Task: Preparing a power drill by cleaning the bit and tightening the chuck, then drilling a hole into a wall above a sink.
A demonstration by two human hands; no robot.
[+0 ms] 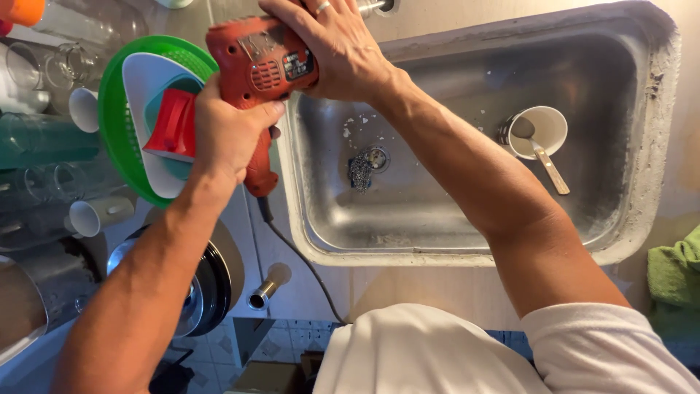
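Gripping a red power drill with both hands, the person holds it over the left rim of the steel sink — head view only.

Step in hand, as judged: positioning the tool against the far edge by the tap fitting; the bit itself is hidden behind the hands. The next move would call for a steady, two-handed brace and a clear run for the cord, which hangs down past the sink front.

- Left hand: closed fully round the pistol handle.
- Right hand: fingers curled over the top and rear of the body, pressing down.

In the sink lie a white cup with a spoon. A green colander holding a red cup stands left of the drill.
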